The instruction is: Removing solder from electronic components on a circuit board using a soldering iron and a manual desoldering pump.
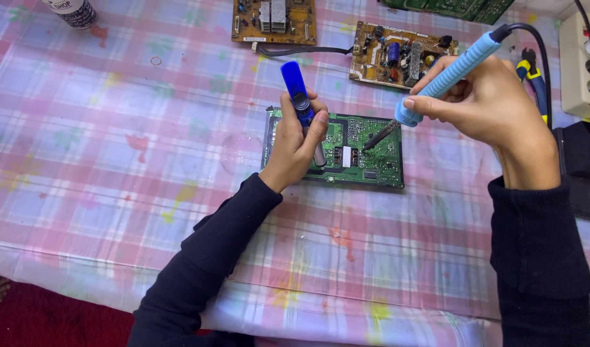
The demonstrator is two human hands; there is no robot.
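A green circuit board (365,154) lies flat on the pink checked tablecloth (115,160). My left hand (297,144) grips a blue desoldering pump (297,95), held upright over the board's left half with its silver tip down near the board. My right hand (481,99) holds a light blue soldering iron (449,74) like a pen. Its dark metal tip (378,137) slants down and touches the middle of the board. The iron's black cable runs off to the right.
Two brown circuit boards (273,19) (401,54) lie at the back, with a green one at the top edge. A white power strip (581,61) and yellow-blue pliers (532,74) sit at the right. A white bottle (73,11) stands at top left.
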